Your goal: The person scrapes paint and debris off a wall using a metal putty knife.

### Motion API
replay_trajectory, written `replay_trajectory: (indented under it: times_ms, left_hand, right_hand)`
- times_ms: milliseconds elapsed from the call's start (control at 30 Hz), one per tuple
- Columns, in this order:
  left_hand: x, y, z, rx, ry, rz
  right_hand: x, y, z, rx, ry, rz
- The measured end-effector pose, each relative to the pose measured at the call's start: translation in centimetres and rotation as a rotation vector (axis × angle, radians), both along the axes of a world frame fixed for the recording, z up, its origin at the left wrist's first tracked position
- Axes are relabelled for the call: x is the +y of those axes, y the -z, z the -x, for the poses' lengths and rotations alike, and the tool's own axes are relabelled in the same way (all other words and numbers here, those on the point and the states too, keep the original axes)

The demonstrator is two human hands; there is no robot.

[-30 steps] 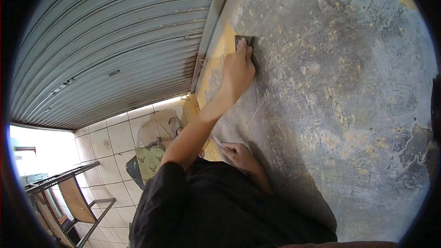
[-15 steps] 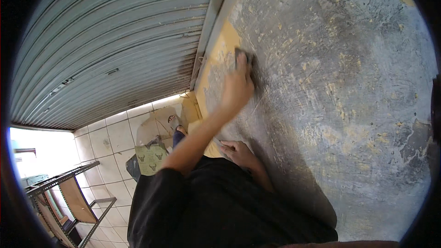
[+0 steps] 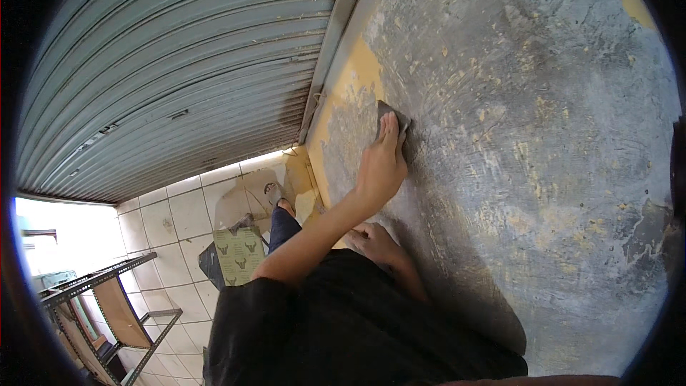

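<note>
My left hand (image 3: 382, 168) presses a dark grey piece of sandpaper (image 3: 389, 114) flat against the wall (image 3: 500, 171), fingers closed over it. Grey, scuffed plaster with patches of yellow paint covers this wall, and a yellow strip runs along its edge beside the sheet. Lower down, close to the wall, my right hand (image 3: 377, 243) has its fingers curled and closed. My left forearm crosses in front of its fingertips, so what they hold, if anything, is hidden.
A ribbed grey metal shutter (image 3: 207, 64) stands at the left. Below it, a printed yellow-green sheet (image 3: 240, 254) lies over something dark near my sandalled foot (image 3: 275, 194) on the tiled floor (image 3: 168, 225). A metal-framed rack (image 3: 118, 307) is at the lower left.
My left hand has slid down the wall with the sandpaper, slightly to the right, and is less blurred. A thin grey thing seen earlier by my right fingers is now out of sight.
</note>
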State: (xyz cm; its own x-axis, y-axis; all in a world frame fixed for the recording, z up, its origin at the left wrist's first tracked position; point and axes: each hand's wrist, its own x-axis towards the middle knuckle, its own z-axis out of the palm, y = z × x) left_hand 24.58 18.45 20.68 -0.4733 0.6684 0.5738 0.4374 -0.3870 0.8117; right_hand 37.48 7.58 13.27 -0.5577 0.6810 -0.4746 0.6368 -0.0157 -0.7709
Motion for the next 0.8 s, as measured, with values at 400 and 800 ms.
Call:
replay_trajectory:
  times_ms: [400,800]
  left_hand:
    - [-0.3,-0.3,0.4,0.059,0.099,0.093]
    - [0.8,-0.4,3.2,0.174,0.276,0.384]
  right_hand:
    - [0.1,-0.8,0.5,0.032,0.014,0.015]
    - [-1.1,-0.7,0.8,0.060,0.029,0.066]
